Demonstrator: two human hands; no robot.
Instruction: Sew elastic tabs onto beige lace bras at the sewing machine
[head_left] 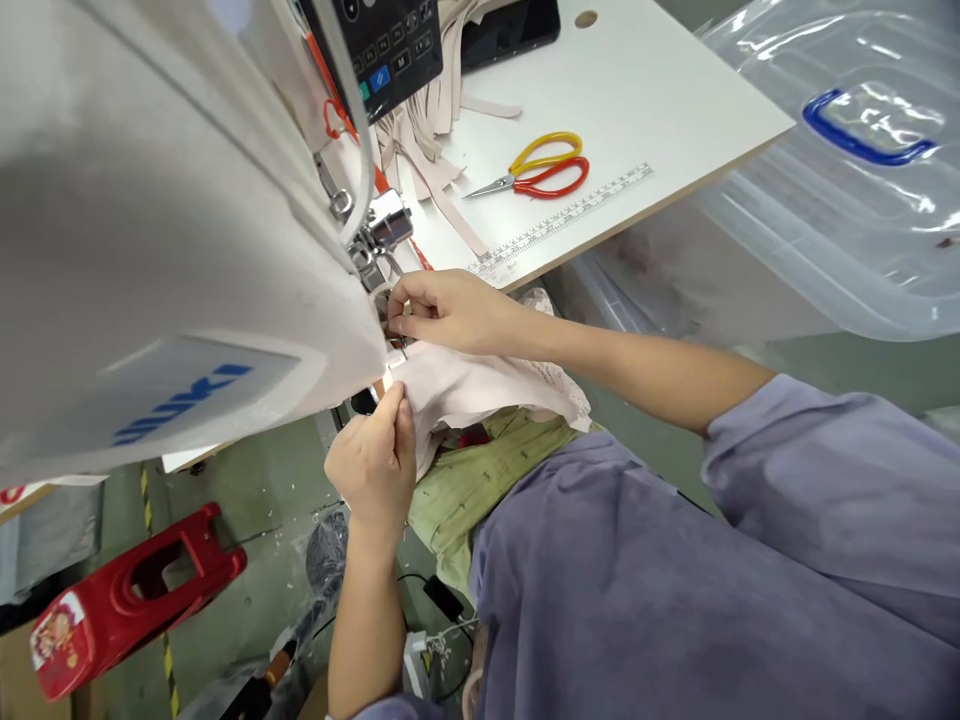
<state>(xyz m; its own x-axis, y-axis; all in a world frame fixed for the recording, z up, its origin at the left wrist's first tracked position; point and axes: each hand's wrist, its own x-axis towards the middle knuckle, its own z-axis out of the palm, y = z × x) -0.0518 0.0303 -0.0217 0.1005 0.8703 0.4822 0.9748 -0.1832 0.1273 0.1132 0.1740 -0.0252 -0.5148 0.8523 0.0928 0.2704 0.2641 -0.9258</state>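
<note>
A pale pink piece of fabric with lacy edges lies at the needle end of a white sewing machine. My left hand is closed, its thumb and forefinger pinching the fabric's edge just below the machine's head. Across from it, my right hand has its fingers curled in beside the needle area. Whatever its fingertips hold, if anything, is hidden. Metal machine parts stand just above that hand. Under the pink fabric, a green cloth rests on my lap.
On the white tabletop are scissors with yellow and red handles, a printed ruler, fabric strips and a dark phone. Right of it is a clear plastic lid. A red plastic object is at lower left.
</note>
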